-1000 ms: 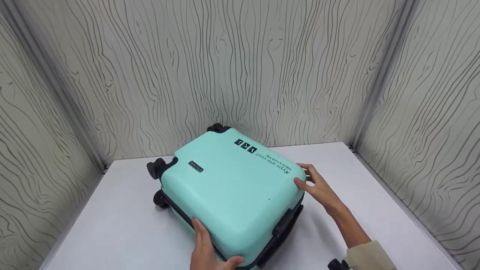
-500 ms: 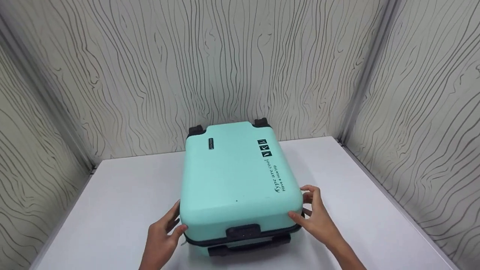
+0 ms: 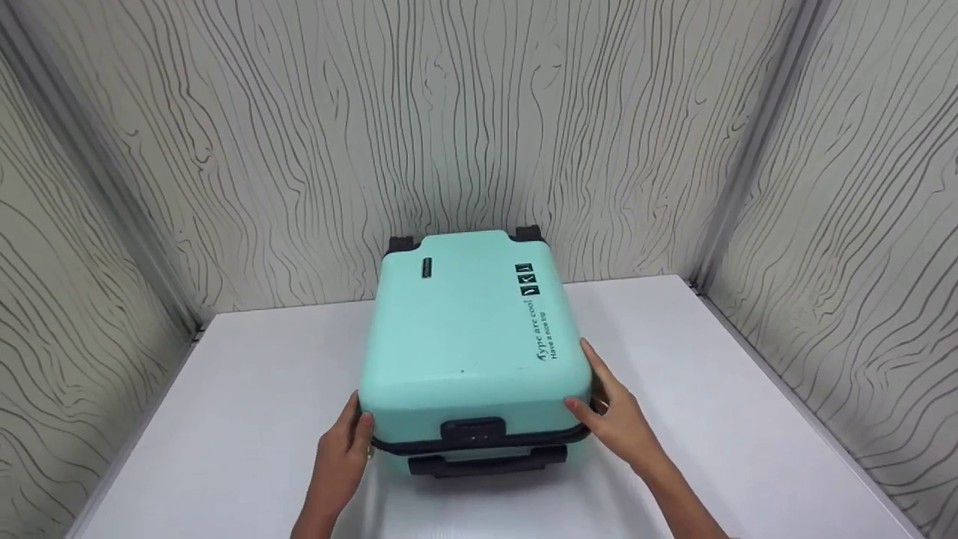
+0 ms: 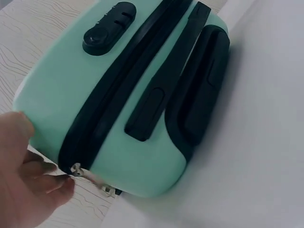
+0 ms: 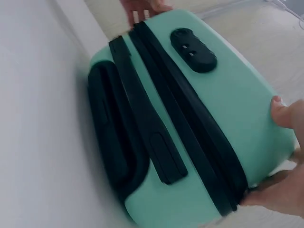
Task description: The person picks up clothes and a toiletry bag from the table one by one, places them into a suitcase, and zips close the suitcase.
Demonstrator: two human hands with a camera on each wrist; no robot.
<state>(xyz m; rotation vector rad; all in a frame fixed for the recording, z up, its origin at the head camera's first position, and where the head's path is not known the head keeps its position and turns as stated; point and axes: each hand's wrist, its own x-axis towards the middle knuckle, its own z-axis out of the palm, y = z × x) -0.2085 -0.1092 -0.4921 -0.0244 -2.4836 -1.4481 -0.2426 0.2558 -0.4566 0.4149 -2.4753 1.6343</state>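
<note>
A mint-green hard-shell suitcase lies flat on the white table, its handle end facing me and two black wheels visible at the far end. My left hand holds its near left corner, thumb on the end face and fingers at the side. In the left wrist view, the curled fingers are close to a metal zipper pull. At the near right corner my right hand grips with its thumb on the end face and fingers along the side. Between the hands are a black lock and a black carry handle.
The white table extends to both sides of the suitcase. Behind it stands a wood-grain patterned wall, close to the wheels. Similar panels enclose the left and right sides.
The suitcase has turned from a slant until its handle end faces me, then shifted slightly away. My left hand has moved from its long side to the near left corner; the right hand followed its corner.
</note>
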